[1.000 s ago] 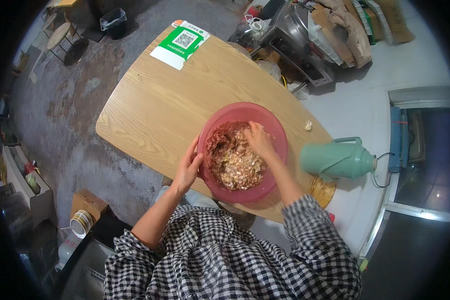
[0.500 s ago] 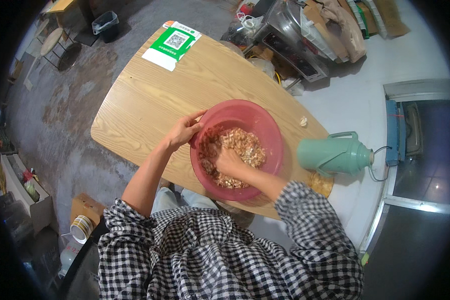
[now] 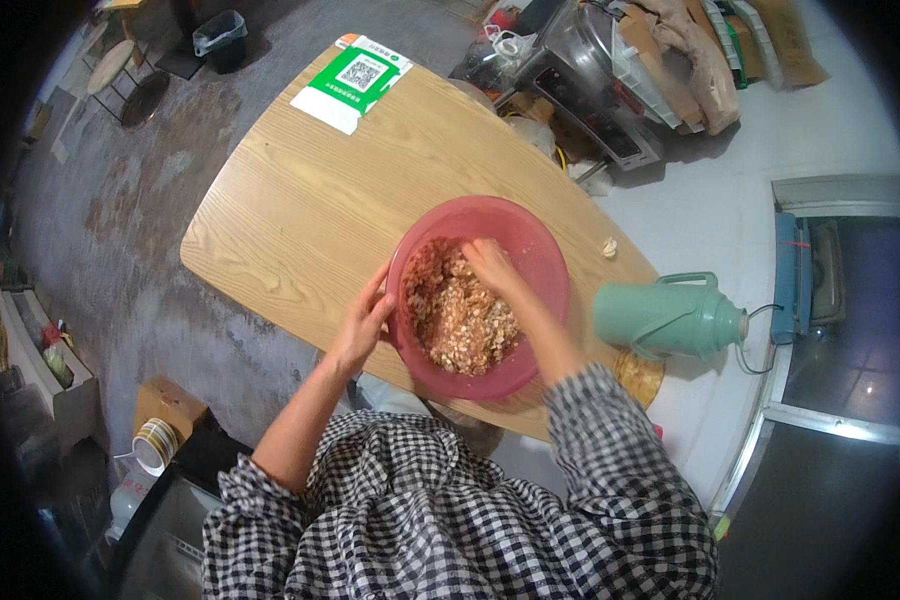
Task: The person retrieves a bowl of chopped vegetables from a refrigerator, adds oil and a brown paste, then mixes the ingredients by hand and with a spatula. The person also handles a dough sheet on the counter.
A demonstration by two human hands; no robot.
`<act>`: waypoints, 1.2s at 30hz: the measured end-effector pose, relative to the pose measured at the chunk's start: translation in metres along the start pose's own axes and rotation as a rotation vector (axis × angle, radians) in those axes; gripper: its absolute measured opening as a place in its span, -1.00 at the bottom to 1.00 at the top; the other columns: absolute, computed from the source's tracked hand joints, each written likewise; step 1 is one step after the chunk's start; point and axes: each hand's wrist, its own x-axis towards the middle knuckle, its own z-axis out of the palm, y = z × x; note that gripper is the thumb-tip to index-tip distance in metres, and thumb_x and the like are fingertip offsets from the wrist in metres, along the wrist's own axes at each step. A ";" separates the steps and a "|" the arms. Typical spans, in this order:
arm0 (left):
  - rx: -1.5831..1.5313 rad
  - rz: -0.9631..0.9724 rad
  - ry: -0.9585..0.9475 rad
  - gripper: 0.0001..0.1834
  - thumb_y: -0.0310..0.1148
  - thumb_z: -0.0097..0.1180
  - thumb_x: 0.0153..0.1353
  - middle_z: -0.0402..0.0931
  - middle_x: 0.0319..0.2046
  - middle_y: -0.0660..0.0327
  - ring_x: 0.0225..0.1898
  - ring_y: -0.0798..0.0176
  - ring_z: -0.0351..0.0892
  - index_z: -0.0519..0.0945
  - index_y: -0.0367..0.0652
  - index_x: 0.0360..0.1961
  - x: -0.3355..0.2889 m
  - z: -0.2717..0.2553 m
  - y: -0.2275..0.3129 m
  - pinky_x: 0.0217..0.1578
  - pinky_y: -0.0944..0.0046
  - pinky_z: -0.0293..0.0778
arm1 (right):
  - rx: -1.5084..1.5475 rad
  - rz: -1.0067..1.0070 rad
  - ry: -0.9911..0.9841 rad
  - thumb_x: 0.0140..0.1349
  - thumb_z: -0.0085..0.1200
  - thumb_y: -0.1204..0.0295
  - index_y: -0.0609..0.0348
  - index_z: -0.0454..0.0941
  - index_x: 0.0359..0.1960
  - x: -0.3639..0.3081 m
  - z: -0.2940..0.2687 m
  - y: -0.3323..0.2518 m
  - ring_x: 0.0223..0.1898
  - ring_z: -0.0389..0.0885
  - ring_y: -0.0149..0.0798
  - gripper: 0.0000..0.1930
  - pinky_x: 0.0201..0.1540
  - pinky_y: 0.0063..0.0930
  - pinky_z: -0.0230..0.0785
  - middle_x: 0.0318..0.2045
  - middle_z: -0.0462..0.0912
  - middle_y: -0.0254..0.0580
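A pink plastic basin stands on the wooden table in front of me. In it lies a chopped food mixture, pale bits with a reddish-brown coating, heaped toward the left and near side. My left hand steadies the basin at its left rim, with the thumb by the edge and the fingers against the outer wall. Inside the basin, at the far side of the mixture, my right hand has its fingers curled in. Their tips are partly hidden in the food.
On the wooden table, a green thermos jug lies to the right. A small white scrap sits near the right edge. A green and white printed card lies at the far end. Metal equipment stands beyond the table.
My right hand has moved from the middle left of the mixture to its far side. My left hand has shifted nearer to me along the rim.
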 end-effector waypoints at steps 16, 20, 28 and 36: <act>0.223 -0.060 -0.130 -0.41 -0.33 0.03 0.36 0.44 -0.40 0.27 -0.47 0.42 0.48 0.19 0.03 0.40 0.066 -0.014 0.063 -0.54 0.34 0.57 | -0.555 -0.597 -0.165 0.03 0.04 0.51 0.27 0.59 -0.61 -0.055 0.055 0.008 -0.50 0.65 0.01 -0.86 -0.30 -0.14 0.52 -0.46 0.64 0.05; 0.211 -0.027 -0.088 -0.36 -0.36 0.03 0.35 0.40 -0.46 0.29 -0.48 0.42 0.46 0.13 0.11 0.42 0.041 -0.009 0.062 -0.53 0.30 0.60 | -0.281 -0.245 -0.435 0.05 0.05 0.48 0.24 0.61 -0.20 -0.059 0.046 -0.003 -0.17 0.63 -0.01 -0.74 -0.24 -0.17 0.48 -0.24 0.60 0.14; -0.011 -0.066 0.077 -0.38 -0.40 -0.01 0.35 0.41 -0.46 0.30 -0.46 0.40 0.50 0.16 0.11 0.41 -0.026 0.000 0.022 -0.48 0.25 0.68 | 0.383 0.048 0.285 0.31 -0.02 0.07 0.04 0.15 0.38 -0.137 0.019 0.030 0.40 0.06 0.10 -0.34 0.39 0.14 -0.06 0.38 0.09 0.11; 0.050 -0.090 0.047 -0.45 -0.38 0.00 0.34 0.43 -0.43 0.32 -0.42 0.41 0.51 0.27 0.03 0.36 0.006 -0.005 0.038 -0.51 0.25 0.66 | 0.666 -0.009 -0.125 0.27 -0.02 -0.10 0.15 0.37 0.24 -0.043 0.017 -0.038 0.34 0.16 0.15 -0.33 0.33 0.15 0.01 0.36 0.08 0.23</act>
